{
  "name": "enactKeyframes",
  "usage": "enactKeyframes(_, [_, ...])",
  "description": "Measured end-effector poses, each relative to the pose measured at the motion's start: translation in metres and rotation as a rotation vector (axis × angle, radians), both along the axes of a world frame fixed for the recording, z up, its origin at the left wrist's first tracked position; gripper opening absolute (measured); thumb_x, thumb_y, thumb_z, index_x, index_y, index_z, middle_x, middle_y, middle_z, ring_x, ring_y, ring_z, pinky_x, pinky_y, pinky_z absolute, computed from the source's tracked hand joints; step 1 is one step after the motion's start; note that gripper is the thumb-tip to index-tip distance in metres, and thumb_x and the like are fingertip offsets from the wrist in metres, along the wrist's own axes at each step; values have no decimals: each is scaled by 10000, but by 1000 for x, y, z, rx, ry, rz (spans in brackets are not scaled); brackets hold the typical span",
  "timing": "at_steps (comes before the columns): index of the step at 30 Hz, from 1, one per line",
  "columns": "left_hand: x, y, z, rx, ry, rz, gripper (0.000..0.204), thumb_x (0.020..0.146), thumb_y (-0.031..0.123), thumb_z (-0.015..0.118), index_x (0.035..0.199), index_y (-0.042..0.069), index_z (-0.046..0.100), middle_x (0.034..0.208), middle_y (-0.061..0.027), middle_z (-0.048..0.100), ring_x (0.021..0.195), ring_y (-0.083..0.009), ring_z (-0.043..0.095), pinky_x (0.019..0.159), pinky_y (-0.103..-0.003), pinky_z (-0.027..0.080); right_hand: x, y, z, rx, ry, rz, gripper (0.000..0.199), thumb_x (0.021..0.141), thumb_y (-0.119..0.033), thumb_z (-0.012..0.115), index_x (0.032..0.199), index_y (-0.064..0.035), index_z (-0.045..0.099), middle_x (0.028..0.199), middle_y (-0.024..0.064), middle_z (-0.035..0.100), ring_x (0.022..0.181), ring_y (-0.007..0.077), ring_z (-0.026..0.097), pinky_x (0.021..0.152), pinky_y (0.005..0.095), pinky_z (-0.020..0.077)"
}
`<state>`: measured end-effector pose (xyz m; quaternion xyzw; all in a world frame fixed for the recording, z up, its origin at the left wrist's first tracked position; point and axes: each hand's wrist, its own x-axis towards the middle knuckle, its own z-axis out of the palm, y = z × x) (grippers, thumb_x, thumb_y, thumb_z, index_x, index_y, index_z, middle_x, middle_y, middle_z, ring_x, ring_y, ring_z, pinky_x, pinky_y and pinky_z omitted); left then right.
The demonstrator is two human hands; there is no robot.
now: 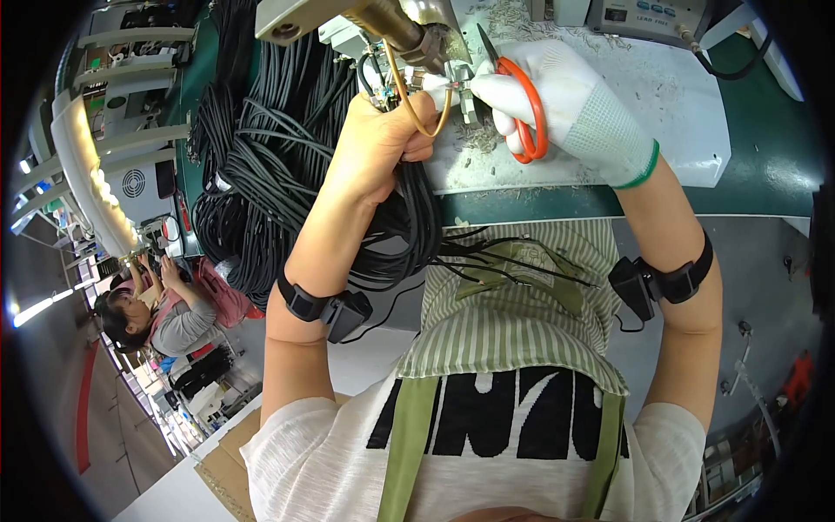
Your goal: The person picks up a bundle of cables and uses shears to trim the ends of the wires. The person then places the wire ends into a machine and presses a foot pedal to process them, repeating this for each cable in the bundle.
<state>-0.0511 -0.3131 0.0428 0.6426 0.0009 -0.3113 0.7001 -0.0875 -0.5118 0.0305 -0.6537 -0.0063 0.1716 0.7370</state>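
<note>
Green counter (757, 148) bears a littered white sheet (678, 113) and black cables (287, 157); 1 co-worker (187, 320) at left. Left hand (383, 135) curled, hold unclear; gloved right hand (570, 91) clasps red-handled scissors (534, 100).

We log orange-red-handled scissors (539, 111) in white-gloved, green-cuffed right hand (564, 91); black cables (270, 165) beside left hand (383, 132); green bench (761, 130) beneath.

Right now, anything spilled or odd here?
Yes: loose clippings litter the white sheet, heaped below the machine, like uncleared waste. Also mismatched: the right hand wears a full glove; the left hand doesn't.
</note>
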Motion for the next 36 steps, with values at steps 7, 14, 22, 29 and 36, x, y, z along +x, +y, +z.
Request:
enactKeyframes(7, [-5, -3, 14, 203, -217, -84, 174, 839, 145, 665, 739, 60, 550, 572, 55, 450, 465, -26, 350, 414, -199, 261, 1, -2, 7, 16, 35, 27, 284, 837, -278, 650, 780, -7, 585, 576, 30, 540, 471, 83, 517, 423, 223, 412])
enactKeyframes(14, [-6, 1, 14, 164, -272, -132, 193, 838, 174, 681, 747, 51, 562, 566, 59, 456, 468, -22, 365, 416, -193, 266, 1, -3, 7, -8, -4, 47, 276, 830, -269, 655, 802, -2, 594, 588, 34, 549, 478, 85, 517, 430, 220, 412])
enactKeyframes(22, [-13, -5, 17, 157, -245, -77, 172, 842, 135, 640, 727, 53, 543, 558, 58, 437, 460, -23, 359, 411, -195, 263, 2, -5, 8, -36, -25, 94, 259, 828, -253, 644, 781, -5, 590, 589, 35, 552, 483, 97, 525, 438, 235, 424])
enactKeyframes(29, [-10, -2, 14, 206, -257, -102, 136, 846, 102, 595, 737, 52, 530, 562, 52, 432, 452, -26, 359, 405, -201, 264, 1, -5, 9, -81, -52, 98, 259, 832, -249, 630, 751, -7, 584, 594, 36, 558, 491, 102, 539, 436, 238, 426])
enactKeyframes(36, [-7, 2, 4, 111, -162, -145, 203, 900, 101, 549, 718, 67, 466, 554, 41, 379, 422, -44, 278, 397, -216, 200, -1, -2, 6, -112, 12, 59, 262, 852, -255, 615, 753, -18, 566, 560, 28, 538, 466, 93, 527, 427, 226, 411])
